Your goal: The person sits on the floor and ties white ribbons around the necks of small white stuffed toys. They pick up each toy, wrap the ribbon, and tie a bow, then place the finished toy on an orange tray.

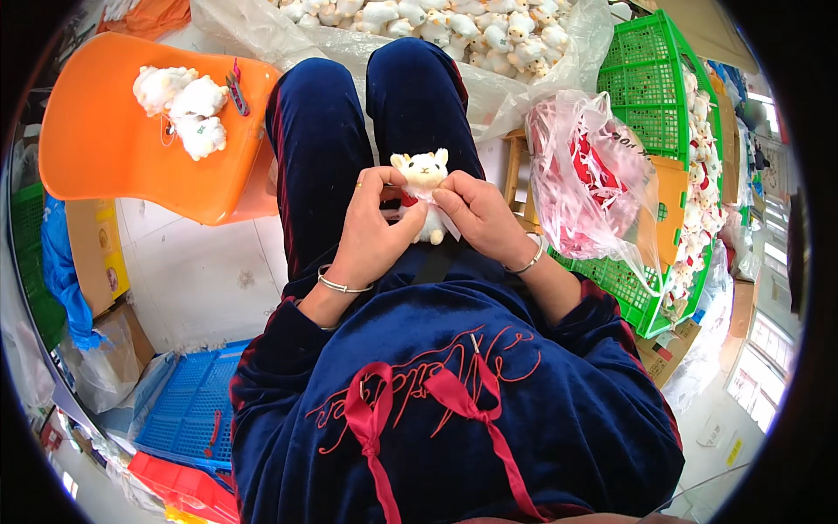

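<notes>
A small white plush animal [427, 168] with perky ears faces up over my lap, held between both hands at its neck. My left hand [374, 218] is closed on the toy's left side, thumb and forefinger pinched near a bit of red cloth [408, 200] at the neck. From the other side my right hand [482, 215] pinches the neck area with thumb against bent fingers. A thin whitish strip [451, 224] slants down beside the right thumb. The fingers partly hide the toy's chest, while its round feet show below.
On the left, an orange chair [96, 131] carries several white plush toys [188, 100] and small snips [236, 90]. A clear bag of plush toys [489, 35] lies ahead. To the right are a pink-and-red filled plastic bag [580, 175] and a green crate [646, 79]. A blue crate [188, 410] sits lower left.
</notes>
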Available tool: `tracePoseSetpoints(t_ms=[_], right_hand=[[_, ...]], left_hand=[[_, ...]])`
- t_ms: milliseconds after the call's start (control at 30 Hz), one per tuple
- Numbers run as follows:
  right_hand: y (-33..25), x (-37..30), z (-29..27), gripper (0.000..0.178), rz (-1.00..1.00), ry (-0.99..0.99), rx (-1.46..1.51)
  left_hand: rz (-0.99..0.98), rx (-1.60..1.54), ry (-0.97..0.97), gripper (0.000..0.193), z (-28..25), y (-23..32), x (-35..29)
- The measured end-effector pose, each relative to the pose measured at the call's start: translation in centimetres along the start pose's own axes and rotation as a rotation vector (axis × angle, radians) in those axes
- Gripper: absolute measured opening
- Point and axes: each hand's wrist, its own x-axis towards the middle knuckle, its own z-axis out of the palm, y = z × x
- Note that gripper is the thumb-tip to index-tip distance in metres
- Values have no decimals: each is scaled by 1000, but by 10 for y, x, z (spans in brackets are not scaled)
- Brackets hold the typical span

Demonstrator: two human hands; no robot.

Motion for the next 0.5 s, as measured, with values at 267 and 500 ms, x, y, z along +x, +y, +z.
tracePoseSetpoints(t_ms=[267, 500], right_hand=[[2, 2, 4, 24, -95, -22, -62], [-2, 2, 4, 22, -82, -29, -45]], left_hand=[[-65, 109, 26, 40, 4, -13, 7], [121, 162, 52, 30, 0, -10, -2]])
